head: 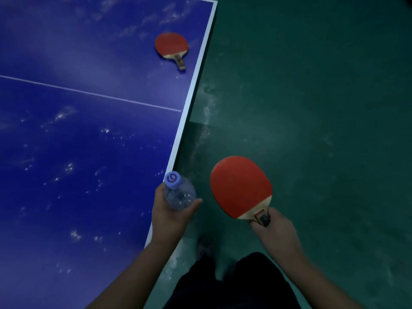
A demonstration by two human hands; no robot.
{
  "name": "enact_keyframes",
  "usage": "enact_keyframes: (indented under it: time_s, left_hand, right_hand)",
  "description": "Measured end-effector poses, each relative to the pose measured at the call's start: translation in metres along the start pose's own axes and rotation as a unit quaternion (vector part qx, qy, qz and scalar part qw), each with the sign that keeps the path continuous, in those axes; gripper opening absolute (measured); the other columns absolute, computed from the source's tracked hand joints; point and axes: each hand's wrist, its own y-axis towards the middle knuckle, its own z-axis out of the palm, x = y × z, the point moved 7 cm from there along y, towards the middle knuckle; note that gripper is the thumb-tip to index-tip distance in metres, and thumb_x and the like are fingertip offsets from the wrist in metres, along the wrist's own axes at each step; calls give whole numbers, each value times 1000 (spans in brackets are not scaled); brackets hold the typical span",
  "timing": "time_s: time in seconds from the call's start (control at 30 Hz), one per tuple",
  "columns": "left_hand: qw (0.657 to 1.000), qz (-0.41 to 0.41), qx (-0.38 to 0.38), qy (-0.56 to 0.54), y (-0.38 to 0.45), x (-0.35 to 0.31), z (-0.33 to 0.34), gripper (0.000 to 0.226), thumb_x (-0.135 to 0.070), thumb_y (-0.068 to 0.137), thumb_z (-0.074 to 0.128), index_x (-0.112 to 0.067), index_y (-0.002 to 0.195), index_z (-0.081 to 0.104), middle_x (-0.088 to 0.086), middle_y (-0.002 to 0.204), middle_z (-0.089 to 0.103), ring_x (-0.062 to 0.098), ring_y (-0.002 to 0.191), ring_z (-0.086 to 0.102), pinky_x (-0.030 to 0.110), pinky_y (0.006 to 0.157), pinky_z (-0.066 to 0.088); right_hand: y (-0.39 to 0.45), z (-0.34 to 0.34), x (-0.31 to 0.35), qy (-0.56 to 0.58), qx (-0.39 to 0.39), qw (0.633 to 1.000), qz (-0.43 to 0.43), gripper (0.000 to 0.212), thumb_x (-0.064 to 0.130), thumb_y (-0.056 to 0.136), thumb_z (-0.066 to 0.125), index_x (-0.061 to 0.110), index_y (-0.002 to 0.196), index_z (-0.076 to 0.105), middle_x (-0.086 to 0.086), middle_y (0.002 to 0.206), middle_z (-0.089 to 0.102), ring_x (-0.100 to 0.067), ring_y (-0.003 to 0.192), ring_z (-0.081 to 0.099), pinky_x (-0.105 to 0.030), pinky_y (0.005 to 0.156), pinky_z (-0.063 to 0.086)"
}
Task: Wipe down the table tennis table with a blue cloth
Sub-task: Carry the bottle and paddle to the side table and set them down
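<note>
From the head view, one blue table tennis table point(78, 141) fills the left side, its white-edged rim running diagonally from far right to near centre, with one thin white line crossing it and pale dusty smears scattered over its surface. Two red paddles show: one paddle on the table point(171, 46) lies flat near the far right edge, and one held paddle point(240, 186) hangs over the green floor point(323, 108). The right hand point(273, 226) has its fingers wrapped around that paddle's handle. The left hand point(171, 216) is curled around one clear plastic bottle point(179, 194) with a blue cap, just beside the table's near edge. No cloth is visible.
</note>
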Motion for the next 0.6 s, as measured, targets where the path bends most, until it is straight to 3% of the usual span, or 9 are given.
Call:
enact_keyframes:
  time_s: [0.2, 0.37, 0.6]
  left_hand:
    - [999, -9, -52, 0, 88, -28, 39, 66, -42, 56, 90, -47, 110, 51, -24, 107, 62, -2, 96, 64, 9, 72, 50]
    - [992, -25, -124, 0, 161, -43, 70, 66, -27, 62, 92, -52, 108, 51, -29, 104, 63, -4, 93, 64, 7, 70, 49]
    - [974, -61, -220, -9, 256, -70, 91, 64, -27, 66, 92, -50, 109, 50, -30, 104, 62, -6, 93, 63, 5, 68, 47]
  right_hand:
    - [112, -30, 61, -2, 21, 999, -42, 25, 40, 76, 73, 25, 79, 54, 9, 74, 63, -13, 69, 60, -33, 61, 49]
    - [222, -56, 124, -24, 31, 994, -102, 27, 37, 77, 71, 20, 75, 50, 5, 71, 59, -21, 69, 58, -33, 57, 39]
    - [338, -78, 223, -31, 50, 988, -145, 35, 48, 77, 71, 22, 70, 47, 11, 64, 55, -2, 59, 49, -24, 49, 29]
